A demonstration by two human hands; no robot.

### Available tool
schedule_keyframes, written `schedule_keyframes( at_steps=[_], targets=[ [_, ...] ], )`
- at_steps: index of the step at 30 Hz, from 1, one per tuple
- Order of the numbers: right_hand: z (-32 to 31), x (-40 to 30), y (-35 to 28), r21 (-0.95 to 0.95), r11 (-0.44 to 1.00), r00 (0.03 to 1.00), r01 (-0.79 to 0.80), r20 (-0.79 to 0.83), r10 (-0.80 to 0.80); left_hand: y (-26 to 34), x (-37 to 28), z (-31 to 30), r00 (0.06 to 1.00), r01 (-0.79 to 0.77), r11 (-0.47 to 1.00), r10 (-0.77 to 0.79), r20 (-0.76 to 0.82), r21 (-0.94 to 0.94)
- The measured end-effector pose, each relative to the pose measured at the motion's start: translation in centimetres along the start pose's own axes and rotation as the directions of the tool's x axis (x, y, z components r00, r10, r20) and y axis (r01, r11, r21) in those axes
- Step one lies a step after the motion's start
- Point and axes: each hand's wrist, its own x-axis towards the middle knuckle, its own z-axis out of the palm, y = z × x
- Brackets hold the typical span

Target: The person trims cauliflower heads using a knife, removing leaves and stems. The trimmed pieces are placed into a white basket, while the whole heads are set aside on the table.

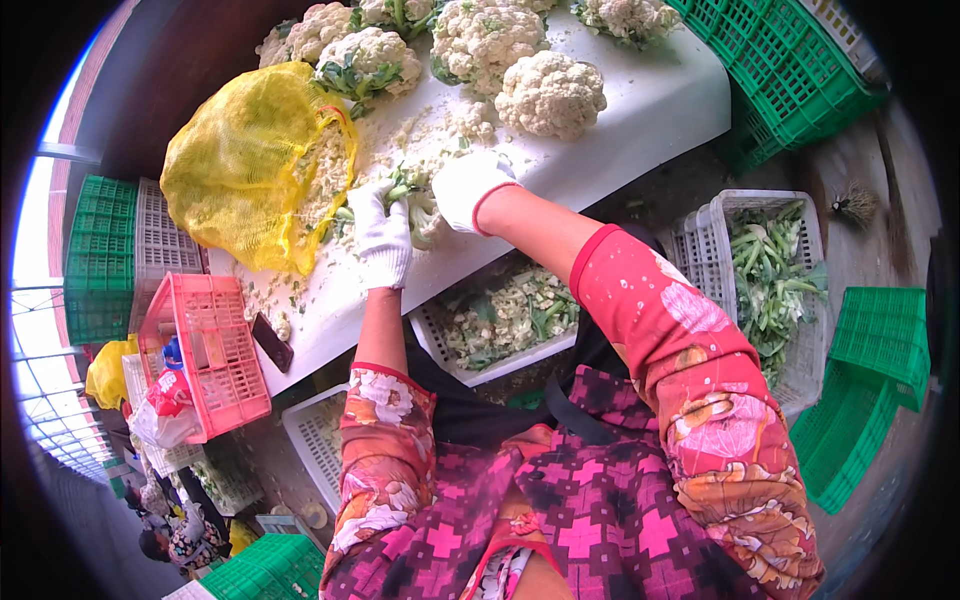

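My left hand [381,229], in a white knit glove, grips a piece of cauliflower [425,217] by its green stalk and leaves. On the other side of that piece, my right hand [471,187] is gloved too, its fingers turned away from view; whether it holds a tool cannot be seen. Both hands are low over the white table [652,112] among scattered crumbs and florets. A yellow mesh bag [240,165] holding cauliflower bits lies open just left of my left hand. Beyond the hands are a whole cauliflower head [551,95] and several others, some with leaves.
Below the table edge stands a white crate [487,373] of trimmings. At right are a crate of green stalks [821,330] and green crates [795,75]. A pink basket [225,352] and a phone [271,343] are at the left. People [187,536] work far off at lower left.
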Motion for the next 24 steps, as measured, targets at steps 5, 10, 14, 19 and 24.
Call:
schedule_keyframes(
  at_steps=[5, 10, 14, 19, 24],
  targets=[
    [1.1, 0.2, -0.6, -0.034, 0.996, 0.996, -0.084, 0.016, 0.085, -1.7, 0.7, 0.2, 0.976, 0.215, 0.972, -0.211, 0.049, -0.096],
    [3.9, 0.1, -0.4, 0.176, 0.984, 0.994, -0.034, -0.100, 0.052, -5.1, 0.6, 1.1, 0.946, 0.302, 0.892, -0.324, -0.010, -0.336],
    [5.1, 0.9, -0.2, 0.164, 0.985, 0.985, -0.049, -0.153, 0.074, -4.5, 0.7, 1.4, 0.932, 0.332, 0.846, -0.362, 0.007, -0.419],
    [1.8, 0.1, -0.3, 0.269, 0.963, 0.997, 0.032, -0.076, -0.012, -5.8, -0.1, 0.4, 0.918, 0.368, 0.856, -0.396, -0.001, -0.364],
    [1.4, -2.0, -1.9, 0.231, 0.965, 0.982, 0.125, -0.167, -0.087, -6.8, -0.8, -0.1, 0.925, 0.346, 0.893, -0.375, -0.052, -0.289]
  ],
)
